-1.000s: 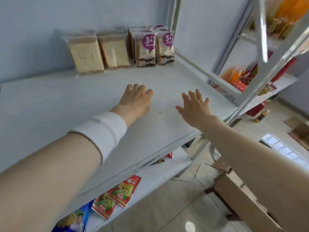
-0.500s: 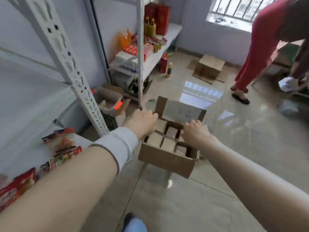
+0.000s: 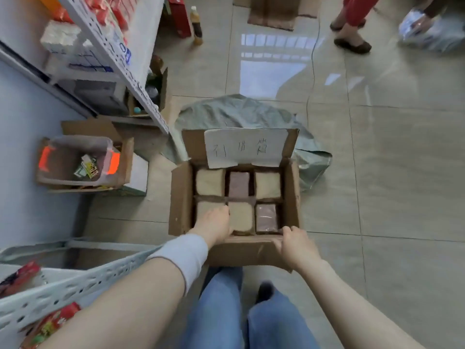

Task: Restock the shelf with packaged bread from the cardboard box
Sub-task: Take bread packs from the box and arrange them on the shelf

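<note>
Both hands drop from the shelf: left hand [image 3: 217, 224] reaches into the open brown cardboard box [image 3: 181, 197], fingers hidden against a pale packaged bread loaf [image 3: 205, 207], right hand [image 3: 295, 244] curled over its near rim.

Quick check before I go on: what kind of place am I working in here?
Probably a small shop's stockroom: metal shelving stacked with packaged goods, an open cardboard box of packaged bread on the tiled floor, more cartons around.

Pale packaged bread slice [image 3: 204, 207] in open brown cardboard box [image 3: 181, 197] mostly hidden under left hand [image 3: 216, 224], handwriting on white paper label [image 3: 245, 147] illegible, red-trousered bystander [image 3: 352, 13] cropped by top edge
</note>
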Demonstrator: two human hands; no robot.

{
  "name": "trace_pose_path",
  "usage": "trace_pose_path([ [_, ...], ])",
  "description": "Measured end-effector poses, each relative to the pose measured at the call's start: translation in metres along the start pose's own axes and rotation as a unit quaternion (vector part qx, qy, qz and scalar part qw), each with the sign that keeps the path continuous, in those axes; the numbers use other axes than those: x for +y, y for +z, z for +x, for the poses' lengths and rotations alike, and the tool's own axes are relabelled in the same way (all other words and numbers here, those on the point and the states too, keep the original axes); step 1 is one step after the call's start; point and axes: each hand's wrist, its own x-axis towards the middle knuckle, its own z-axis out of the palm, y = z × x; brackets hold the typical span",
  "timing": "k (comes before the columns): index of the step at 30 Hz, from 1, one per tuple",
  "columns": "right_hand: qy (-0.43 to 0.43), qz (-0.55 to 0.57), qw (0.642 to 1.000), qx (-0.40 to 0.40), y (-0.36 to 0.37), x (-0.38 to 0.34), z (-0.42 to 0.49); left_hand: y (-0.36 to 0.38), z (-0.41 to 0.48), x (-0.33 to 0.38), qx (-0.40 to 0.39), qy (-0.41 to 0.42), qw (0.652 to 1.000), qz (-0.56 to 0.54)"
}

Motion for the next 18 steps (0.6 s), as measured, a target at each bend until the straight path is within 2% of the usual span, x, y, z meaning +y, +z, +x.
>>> trace_pose_path([
  [4,0.033,0.147,0.988,-0.042,0.048,-0.006,0.089,0.010,0.120,0.015,-0.002,-0.011,0.993,-0.114],
  [10,0.067,0.338,0.931,-0.118,0.118,-0.025,0.206,0.049,0.282,0.040,0.025,-0.057,0.964,-0.258],
  [14,0.108,0.394,0.906,-0.113,0.139,-0.025,0.226,0.068,0.320,0.051,0.084,-0.078,0.939,-0.324],
  [18,0.103,0.432,0.888,-0.118,0.132,-0.020,0.222,0.066,0.316,0.057,0.126,-0.094,0.917,-0.367],
])
